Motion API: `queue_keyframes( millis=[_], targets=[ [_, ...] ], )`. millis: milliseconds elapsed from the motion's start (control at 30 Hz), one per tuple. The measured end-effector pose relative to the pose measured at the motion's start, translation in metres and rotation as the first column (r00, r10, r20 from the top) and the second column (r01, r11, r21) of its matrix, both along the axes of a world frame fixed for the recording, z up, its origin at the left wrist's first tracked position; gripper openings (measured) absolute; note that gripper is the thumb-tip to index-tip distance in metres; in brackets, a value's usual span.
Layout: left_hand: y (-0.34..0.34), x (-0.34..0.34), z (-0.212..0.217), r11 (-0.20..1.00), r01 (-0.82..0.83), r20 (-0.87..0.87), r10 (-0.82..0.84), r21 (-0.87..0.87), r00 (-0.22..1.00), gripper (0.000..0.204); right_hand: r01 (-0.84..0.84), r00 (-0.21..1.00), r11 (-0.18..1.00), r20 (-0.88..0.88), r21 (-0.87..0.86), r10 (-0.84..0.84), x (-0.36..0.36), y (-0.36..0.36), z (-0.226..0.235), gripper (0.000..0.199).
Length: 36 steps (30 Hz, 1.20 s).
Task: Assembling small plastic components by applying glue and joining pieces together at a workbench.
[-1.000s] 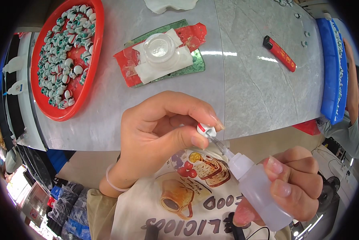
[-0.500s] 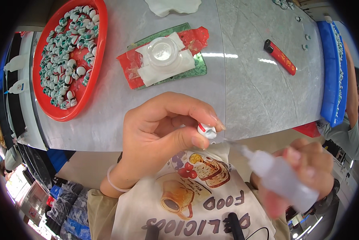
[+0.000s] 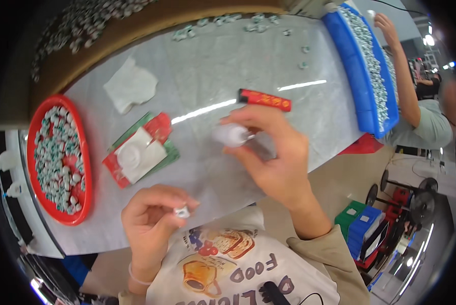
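Observation:
Over the near side of the table, my left hand [image 3: 154, 218] pinches a small white piece [image 3: 181, 212] between thumb and fingertips. My right hand [image 3: 279, 157] is raised above the middle of the table, gripping a whitish squeeze bottle [image 3: 228, 135] with a thin nozzle. Motion blurs the bottle a little. Left of it, a round white container [image 3: 130, 155] sits on a folded white cloth [image 3: 154, 156], with red wrapping [image 3: 159, 126] and a green pad [image 3: 171, 152] beneath. Just beyond my right hand lies a red tube with a black end [image 3: 264, 100].
At the left stands a red tray [image 3: 89, 178] of small white and green pieces. Along the far side is a brown box [image 3: 40, 109] with more pieces. A crumpled white cloth [image 3: 131, 85] and loose pieces [image 3: 258, 23] lie on the table. A co-worker's arm [image 3: 406, 91] is beyond the blue bin [image 3: 350, 76].
My right hand has carried the bottle up from the lower right to above the table, turning its nozzle away from the small piece. The view has swung, showing more of the far side.

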<state>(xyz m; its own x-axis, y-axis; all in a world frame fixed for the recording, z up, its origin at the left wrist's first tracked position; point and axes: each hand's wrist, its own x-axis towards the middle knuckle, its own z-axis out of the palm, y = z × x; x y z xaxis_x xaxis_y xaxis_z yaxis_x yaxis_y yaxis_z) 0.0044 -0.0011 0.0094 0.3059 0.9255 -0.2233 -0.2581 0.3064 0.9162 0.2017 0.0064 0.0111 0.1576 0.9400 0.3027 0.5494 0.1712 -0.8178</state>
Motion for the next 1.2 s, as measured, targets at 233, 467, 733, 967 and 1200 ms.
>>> queue_keyframes(
  millis=[233,467,733,967,1200],
  targets=[
    [0.000,-0.003,-0.001,0.997,0.069,0.047,-0.071,0.035,0.996,0.023,0.141,0.963,0.989,0.224,0.037,-0.146,0.090,0.011,0.023,0.025],
    [0.000,-0.004,-0.003,0.996,0.078,0.025,-0.079,0.033,0.997,0.024,0.139,0.907,0.990,0.404,-0.018,-0.120,0.118,0.040,0.000,0.022],
    [0.000,-0.011,-0.005,0.997,0.068,0.033,-0.069,0.027,0.997,0.023,0.100,0.994,0.995,0.050,0.019,-0.101,0.093,0.020,0.019,0.016],
    [0.005,-0.010,-0.010,0.989,0.114,0.155,-0.127,0.090,0.980,0.020,-0.202,0.855,0.977,-0.499,-0.072,0.140,0.033,-0.032,0.041,0.012],
    [0.000,-0.010,-0.011,0.992,0.078,0.154,-0.092,0.096,0.984,0.026,-0.330,0.878,0.940,-0.337,0.090,0.341,-0.025,-0.028,0.017,0.029]
  ],
)
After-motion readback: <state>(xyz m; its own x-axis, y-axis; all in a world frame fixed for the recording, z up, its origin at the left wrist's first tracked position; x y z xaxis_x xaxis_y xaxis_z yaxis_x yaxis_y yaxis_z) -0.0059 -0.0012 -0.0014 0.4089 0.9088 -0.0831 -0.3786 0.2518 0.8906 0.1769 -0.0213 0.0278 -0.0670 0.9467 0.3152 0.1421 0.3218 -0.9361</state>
